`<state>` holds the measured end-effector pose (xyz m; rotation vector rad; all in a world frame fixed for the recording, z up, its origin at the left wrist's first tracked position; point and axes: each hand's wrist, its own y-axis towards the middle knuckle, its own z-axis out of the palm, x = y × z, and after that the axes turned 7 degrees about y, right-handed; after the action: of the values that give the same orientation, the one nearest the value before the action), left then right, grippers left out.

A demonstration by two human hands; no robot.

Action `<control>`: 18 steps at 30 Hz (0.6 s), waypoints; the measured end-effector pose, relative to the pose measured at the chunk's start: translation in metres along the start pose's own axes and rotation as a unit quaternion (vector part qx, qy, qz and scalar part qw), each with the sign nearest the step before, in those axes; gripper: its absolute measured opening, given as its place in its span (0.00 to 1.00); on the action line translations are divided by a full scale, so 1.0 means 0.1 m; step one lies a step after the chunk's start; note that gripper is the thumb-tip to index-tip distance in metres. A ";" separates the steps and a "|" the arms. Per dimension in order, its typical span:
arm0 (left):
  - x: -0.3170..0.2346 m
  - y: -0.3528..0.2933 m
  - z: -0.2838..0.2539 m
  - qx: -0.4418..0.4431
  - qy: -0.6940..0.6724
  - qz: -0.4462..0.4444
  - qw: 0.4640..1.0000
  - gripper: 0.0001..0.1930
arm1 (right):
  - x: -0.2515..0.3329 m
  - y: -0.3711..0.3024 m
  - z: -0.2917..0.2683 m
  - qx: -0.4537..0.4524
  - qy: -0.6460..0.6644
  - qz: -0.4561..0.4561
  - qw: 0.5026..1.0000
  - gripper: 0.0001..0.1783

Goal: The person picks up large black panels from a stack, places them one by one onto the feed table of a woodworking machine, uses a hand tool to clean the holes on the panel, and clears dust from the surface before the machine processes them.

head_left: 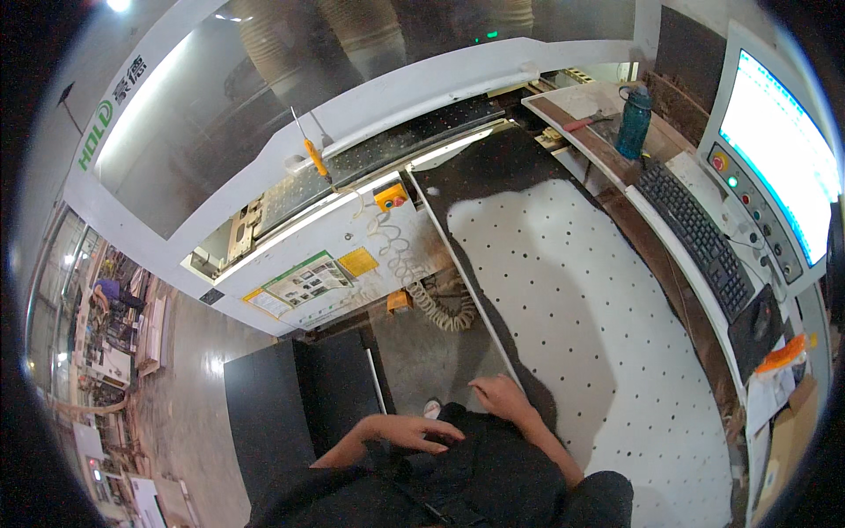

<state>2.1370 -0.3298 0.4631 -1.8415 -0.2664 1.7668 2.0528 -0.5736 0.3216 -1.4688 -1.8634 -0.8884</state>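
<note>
the person's left grip (421,429) hangs before the dark clothes (493,466), fingers loosely parted, holding nothing that i can see. the right grip (502,400) is half curled by the left edge of the bed (546,255); whether it touches that edge or closes on anything, i can't tell. the bed itself, nearest thing to the hands, lies at the person's right, pale and dotted with holes, perhaps to let air through. an orange air gun (314,160) rests nozzle-up against the machine (396,81), probably to be easy to grab, and its hose (385,233) is coiled, likely so it stretches and springs back. along the bed's right side runs a counter (554,114), the keyboard (695,233) in front of the screen (775,141), presumably so both serve someone standing here. the bottle (634,125) stands upright just beyond the keys.
</note>
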 end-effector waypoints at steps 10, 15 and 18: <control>0.58 0.78 0.22 -0.032 0.091 0.075 0.992 0.29 | 0.03 0.02 -0.05 -0.015 0.011 0.009 1.000 0.12; 0.93 0.95 0.24 -0.026 0.074 0.028 0.997 0.28 | 0.06 0.04 -0.09 -0.024 0.033 0.000 0.999 0.12; 1.09 0.97 0.24 -0.028 0.048 0.017 0.998 0.27 | -0.02 0.02 0.00 -0.034 0.046 -0.004 0.998 0.12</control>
<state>2.1030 -0.3471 0.3201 -1.9749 -0.2499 1.7030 2.0553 -0.5748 0.3202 -1.4358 -1.7899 -1.0145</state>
